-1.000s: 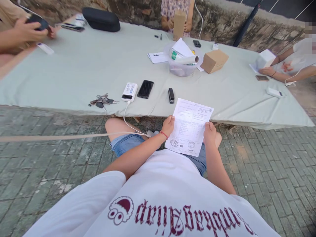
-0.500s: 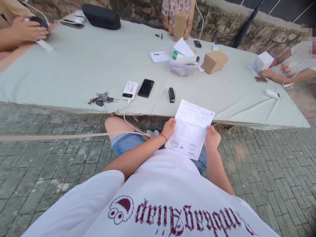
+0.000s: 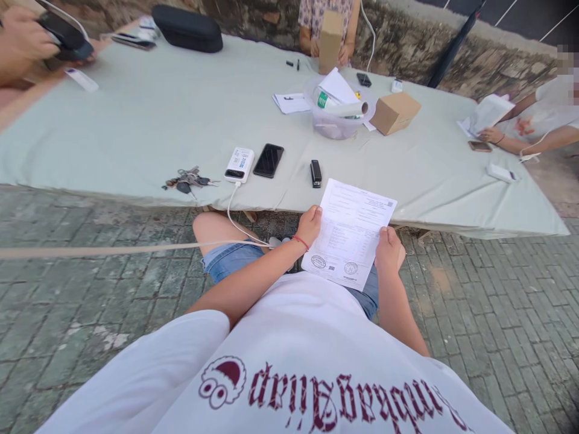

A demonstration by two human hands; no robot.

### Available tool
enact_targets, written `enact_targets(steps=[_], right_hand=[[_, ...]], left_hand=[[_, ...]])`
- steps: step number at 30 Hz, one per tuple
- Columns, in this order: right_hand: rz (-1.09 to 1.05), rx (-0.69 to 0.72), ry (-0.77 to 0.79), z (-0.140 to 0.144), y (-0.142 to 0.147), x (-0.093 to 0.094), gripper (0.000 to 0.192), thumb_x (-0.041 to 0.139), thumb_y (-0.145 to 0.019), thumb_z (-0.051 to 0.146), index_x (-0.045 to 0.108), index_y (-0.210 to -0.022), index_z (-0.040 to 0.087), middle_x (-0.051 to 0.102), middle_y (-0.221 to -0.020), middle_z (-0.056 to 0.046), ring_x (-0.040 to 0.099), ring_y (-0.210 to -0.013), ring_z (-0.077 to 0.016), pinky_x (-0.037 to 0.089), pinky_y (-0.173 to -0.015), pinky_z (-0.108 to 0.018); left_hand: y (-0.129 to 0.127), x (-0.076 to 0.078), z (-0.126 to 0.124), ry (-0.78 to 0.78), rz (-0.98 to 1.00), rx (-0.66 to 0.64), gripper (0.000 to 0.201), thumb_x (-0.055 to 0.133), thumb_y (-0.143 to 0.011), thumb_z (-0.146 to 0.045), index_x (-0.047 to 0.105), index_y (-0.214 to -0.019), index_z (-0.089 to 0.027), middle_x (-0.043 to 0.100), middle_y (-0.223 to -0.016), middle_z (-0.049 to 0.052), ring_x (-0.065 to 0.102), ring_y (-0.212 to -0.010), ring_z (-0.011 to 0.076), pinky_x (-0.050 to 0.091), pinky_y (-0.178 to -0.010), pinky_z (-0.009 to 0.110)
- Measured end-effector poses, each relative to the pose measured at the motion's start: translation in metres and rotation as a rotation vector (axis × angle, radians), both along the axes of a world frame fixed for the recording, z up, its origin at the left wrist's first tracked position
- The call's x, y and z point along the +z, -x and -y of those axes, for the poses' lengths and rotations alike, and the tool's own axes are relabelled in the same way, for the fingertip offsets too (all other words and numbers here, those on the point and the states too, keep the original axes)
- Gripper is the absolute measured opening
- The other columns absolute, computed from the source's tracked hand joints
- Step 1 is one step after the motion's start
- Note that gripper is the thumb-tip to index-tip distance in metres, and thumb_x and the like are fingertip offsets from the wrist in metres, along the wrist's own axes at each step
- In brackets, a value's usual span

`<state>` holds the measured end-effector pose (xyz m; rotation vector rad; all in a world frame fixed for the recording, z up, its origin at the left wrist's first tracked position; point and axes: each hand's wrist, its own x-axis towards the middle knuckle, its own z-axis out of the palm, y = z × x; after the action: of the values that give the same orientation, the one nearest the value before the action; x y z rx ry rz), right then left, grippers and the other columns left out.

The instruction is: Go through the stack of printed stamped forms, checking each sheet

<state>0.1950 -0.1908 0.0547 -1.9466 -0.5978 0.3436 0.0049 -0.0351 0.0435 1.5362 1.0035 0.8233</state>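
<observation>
Printed sheet [image 3: 346,238]: off the table, held slantwise over the lap; its far edge overlaps the table's near edge in view, and whether the two touch I cannot tell. Whether it is one page or several is also unclear.
Print and stamps: lines of text fill the page, with two round stamps [image 3: 318,261] along the end nearest the body, so the printing and stamping look done.
Left hand [image 3: 309,225]: pinching the sheet's left edge, thumb on top, the other fingers mostly hidden beneath.
Right hand [image 3: 388,248]: thumb and curled fingers gripping the right edge, leaving no visible gap.
Stage: the sheet is in both hands, spread flat enough to read; no staple can be made out, and no hand is on the stapler [image 3: 315,173].
Beside the stapler: a dark phone [image 3: 268,160], a white power bank [image 3: 239,165] with its cable plugged in, and a bunch of keys [image 3: 187,181].
Farther across the cloth [image 3: 136,120]: a filled plastic tub [image 3: 337,128] next to a cardboard box [image 3: 395,113].
</observation>
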Motion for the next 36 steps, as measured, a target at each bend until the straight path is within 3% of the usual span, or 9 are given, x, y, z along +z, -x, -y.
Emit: enact_targets(steps=[8,15,18,22,25,28,32,36], right_hand=[[0.1,0.026,0.034,0.002,0.013,0.024,0.039,0.045,-0.094,0.061,0.058,-0.089,0.025,0.07,-0.09,-0.007,0.064,-0.087,-0.0272,0.05,-0.078,-0.037],[-0.19,0.073,-0.007,0.0,-0.005,-0.007,0.04,0.054,-0.088,0.064,0.06,-0.095,0.025,0.068,-0.084,-0.003,0.064,-0.078,-0.0251,0.055,-0.07,-0.039],[-0.048,0.044,-0.009,-0.008,-0.021,-0.005,0.041,0.058,-0.087,0.058,0.062,-0.108,0.023,0.072,-0.1,-0.008,0.068,-0.094,-0.0278,0.057,-0.083,-0.045],[0.357,0.11,-0.077,-0.03,-0.033,0.033,0.054,0.059,-0.091,0.051,0.054,-0.136,0.022,0.055,-0.143,-0.018,0.053,-0.134,-0.0348,0.042,-0.113,-0.06],[0.584,0.252,-0.081,-0.051,-0.033,0.072,0.048,0.055,-0.097,0.051,0.056,-0.137,0.025,0.048,-0.152,-0.016,0.036,-0.149,-0.0368,0.03,-0.122,-0.064],[0.62,0.487,-0.044,-0.072,-0.025,0.103,0.042,0.054,-0.099,0.052,0.063,-0.13,0.026,0.064,-0.134,-0.013,0.046,-0.142,-0.0368,0.033,-0.12,-0.065],[0.504,0.779,0.067,-0.089,-0.016,0.121,0.038,0.065,-0.093,0.051,0.071,-0.12,0.024,0.071,-0.121,-0.011,0.063,-0.119,-0.0337,0.048,-0.109,-0.058],[0.401,0.77,0.07,-0.096,-0.018,0.125,0.03,0.065,-0.091,0.046,0.075,-0.109,0.023,0.071,-0.108,-0.009,0.067,-0.1,-0.0266,0.055,-0.094,-0.048]], left_hand=[[0.002,-0.001,-0.004,-0.015,-0.047,0.039,0.033,0.045,-0.104,-0.04,0.048,-0.075,-0.024,0.058,-0.072,0.001,0.056,-0.075,0.0206,0.044,-0.076,0.034],[0.004,0.006,0.0,-0.009,0.025,-0.005,0.037,0.042,-0.103,-0.049,0.05,-0.078,-0.024,0.056,-0.073,0.0,0.054,-0.074,0.0189,0.045,-0.073,0.032],[0.004,0.01,0.002,-0.026,-0.001,-0.049,0.035,0.043,-0.103,-0.047,0.049,-0.078,-0.024,0.054,-0.07,-0.002,0.052,-0.071,0.018,0.043,-0.071,0.031],[0.004,0.016,0.005,-0.044,0.005,-0.082,0.035,0.043,-0.103,-0.046,0.048,-0.077,-0.024,0.051,-0.067,-0.003,0.05,-0.069,0.017,0.041,-0.07,0.03],[0.003,0.02,0.007,-0.064,0.001,-0.105,0.036,0.043,-0.103,-0.046,0.046,-0.076,-0.024,0.049,-0.065,-0.003,0.049,-0.067,0.0169,0.041,-0.069,0.03],[0.002,0.022,0.009,-0.064,-0.016,-0.126,0.036,0.042,-0.103,-0.048,0.047,-0.076,-0.024,0.049,-0.065,-0.003,0.049,-0.067,0.0171,0.041,-0.069,0.031],[0.001,0.023,0.011,-0.046,-0.002,-0.153,0.035,0.041,-0.102,-0.047,0.048,-0.077,-0.023,0.048,-0.066,-0.003,0.048,-0.069,0.0167,0.039,-0.068,0.03],[0.004,0.03,0.015,-0.029,0.051,-0.206,0.037,0.041,-0.101,-0.049,0.045,-0.074,-0.023,0.044,-0.067,-0.003,0.045,-0.069,0.0155,0.038,-0.069,0.03]])
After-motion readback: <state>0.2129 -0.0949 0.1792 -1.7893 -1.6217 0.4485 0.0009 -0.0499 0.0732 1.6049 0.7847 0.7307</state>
